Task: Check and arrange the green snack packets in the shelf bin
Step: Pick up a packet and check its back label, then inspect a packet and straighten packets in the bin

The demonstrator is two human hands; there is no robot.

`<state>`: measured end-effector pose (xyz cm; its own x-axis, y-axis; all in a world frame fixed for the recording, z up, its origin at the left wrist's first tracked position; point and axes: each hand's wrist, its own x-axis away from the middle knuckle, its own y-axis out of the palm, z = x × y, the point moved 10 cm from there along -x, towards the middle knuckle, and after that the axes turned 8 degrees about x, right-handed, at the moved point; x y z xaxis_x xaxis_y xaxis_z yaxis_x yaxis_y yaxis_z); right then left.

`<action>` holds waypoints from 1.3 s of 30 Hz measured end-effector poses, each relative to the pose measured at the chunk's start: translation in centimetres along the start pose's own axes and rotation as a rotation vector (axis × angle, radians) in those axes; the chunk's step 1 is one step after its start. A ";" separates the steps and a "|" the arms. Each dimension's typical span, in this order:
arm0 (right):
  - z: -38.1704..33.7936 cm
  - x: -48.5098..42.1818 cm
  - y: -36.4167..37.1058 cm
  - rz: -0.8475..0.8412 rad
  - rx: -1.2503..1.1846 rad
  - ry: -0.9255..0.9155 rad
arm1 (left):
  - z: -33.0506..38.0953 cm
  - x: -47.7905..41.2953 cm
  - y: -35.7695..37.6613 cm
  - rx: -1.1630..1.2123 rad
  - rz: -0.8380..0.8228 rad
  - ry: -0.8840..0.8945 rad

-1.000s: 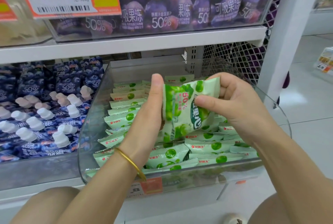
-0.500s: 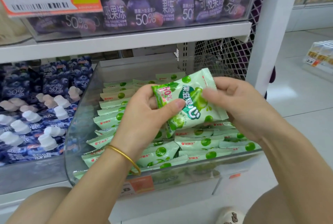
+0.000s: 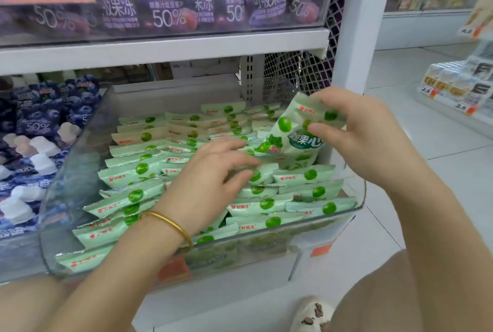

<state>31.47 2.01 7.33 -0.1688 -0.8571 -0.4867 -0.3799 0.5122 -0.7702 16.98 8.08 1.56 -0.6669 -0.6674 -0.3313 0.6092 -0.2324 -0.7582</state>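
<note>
Pinches one green packet [image 3: 296, 134] tilted in the right grip [image 3: 365, 139] over the rear right corner of the shelf bin [image 3: 72, 171], likely for slotting in, resting the spread, empty left grip [image 3: 210, 179] on stacked rows [image 3: 133, 169] to part them.

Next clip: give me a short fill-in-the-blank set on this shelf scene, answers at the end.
1. The right hand pinches a ___ packet above the rows.
2. The gold bracelet is on the ___ wrist.
3. Beside the clear bin lie ___ pouches with white caps.

Missing words: green; left; blue.
</note>
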 end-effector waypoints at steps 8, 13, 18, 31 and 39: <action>-0.9 -0.3 1.2 -0.082 0.417 -0.037 | 0.5 0.0 -0.1 -0.061 -0.002 0.045; -0.5 -1.1 1.5 -0.084 0.510 -0.010 | 0.2 0.1 -0.2 -0.062 0.009 0.019; -1.3 -1.0 1.9 -0.066 0.588 -0.058 | 0.0 0.0 -0.4 -0.092 0.036 -0.013; -1.9 -0.2 3.9 -0.166 0.690 -0.052 | 0.0 -1.4 0.4 -0.181 0.018 -0.040; -0.4 -0.2 5.1 -0.449 0.710 -0.002 | 0.3 -1.3 0.3 -0.184 0.032 -0.033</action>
<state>29.24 4.77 3.70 -0.1360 -0.9881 -0.0719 0.2526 0.0356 -0.9669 18.15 8.63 1.89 -0.6324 -0.6957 -0.3408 0.5393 -0.0796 -0.8383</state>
